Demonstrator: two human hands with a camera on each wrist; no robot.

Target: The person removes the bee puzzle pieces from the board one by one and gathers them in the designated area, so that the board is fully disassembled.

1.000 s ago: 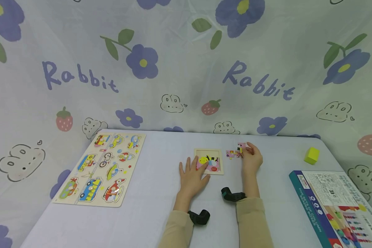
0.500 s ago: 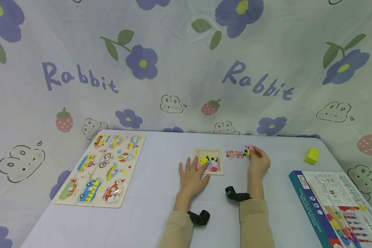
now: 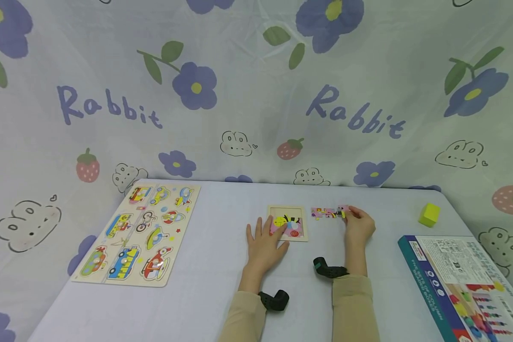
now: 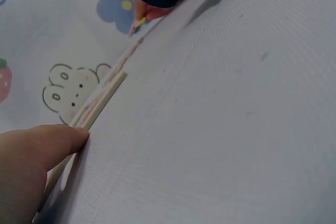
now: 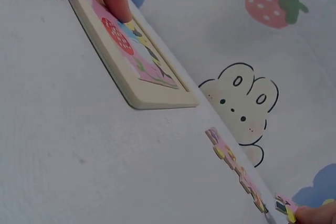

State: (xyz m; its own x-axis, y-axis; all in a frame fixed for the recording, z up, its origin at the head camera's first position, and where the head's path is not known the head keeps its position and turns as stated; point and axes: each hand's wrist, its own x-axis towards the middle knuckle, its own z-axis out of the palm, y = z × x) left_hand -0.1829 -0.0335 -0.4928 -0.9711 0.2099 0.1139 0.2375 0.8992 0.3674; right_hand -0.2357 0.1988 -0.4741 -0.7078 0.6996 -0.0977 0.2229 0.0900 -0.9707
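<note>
In the head view my left hand (image 3: 266, 249) lies with fingers spread over a small wooden puzzle tray (image 3: 306, 228), fingertips on the picture. The tray's lower part shows a yellow, black and pink picture; a bare strip runs along its far edge. To its right, a row of pink jigsaw pieces (image 3: 323, 213) lies on the table. My right hand (image 3: 361, 229) pinches a pink and yellow jigsaw piece (image 3: 343, 210) at the row's right end. In the right wrist view a narrow gap separates the held jigsaw piece (image 5: 284, 206) from the row (image 5: 237, 169).
A peg board of vehicle pictures (image 3: 154, 259) lies at the left of the white table. On the right are a yellow block (image 3: 429, 215) and a large flat toy box (image 3: 457, 266). A printed curtain (image 3: 256, 95) hangs behind the table's back edge.
My right hand has carried the jigsaw piece right and then down, from above the row to its right end. My left hand has stayed on the tray.
</note>
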